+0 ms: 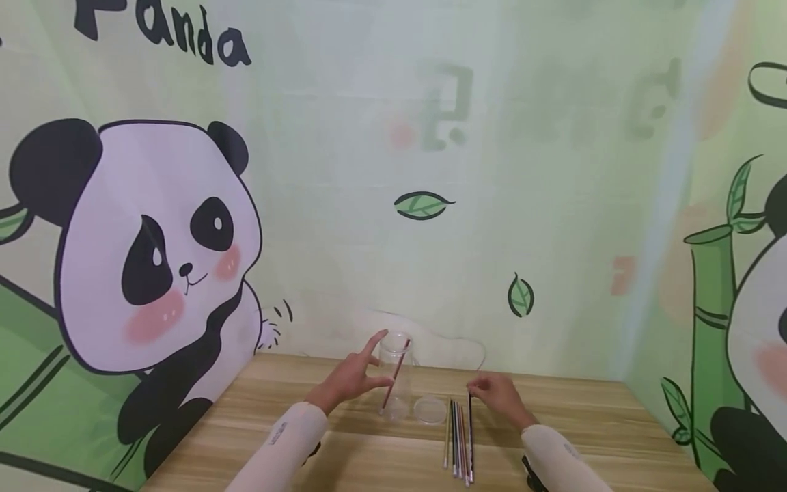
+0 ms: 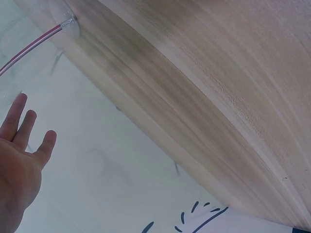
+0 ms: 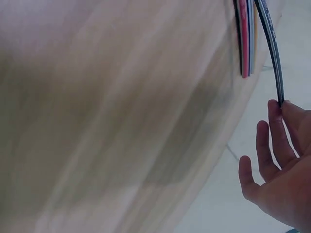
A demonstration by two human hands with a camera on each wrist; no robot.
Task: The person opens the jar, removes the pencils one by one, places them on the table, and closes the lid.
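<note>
A clear plastic jar (image 1: 395, 377) stands upright on the wooden table (image 1: 369, 458), and a red straw (image 1: 393, 380) leans inside it. My left hand (image 1: 367, 369) is spread beside the jar with its fingers straight, and the fingertips sit at the jar's wall. In the left wrist view that hand (image 2: 22, 160) is open, with the red straw (image 2: 29, 46) behind it. My right hand (image 1: 486, 391) pinches the far end of a black straw (image 1: 470, 437), whose other end rests on the table. The right wrist view shows this hand (image 3: 282, 141) holding the black straw (image 3: 271, 43) by its tip.
A round clear lid (image 1: 429, 409) lies flat just right of the jar. Several coloured straws (image 1: 456, 441) lie side by side near the front of the table, also seen as straw ends (image 3: 245, 39). Panda-printed walls close in behind and on both sides.
</note>
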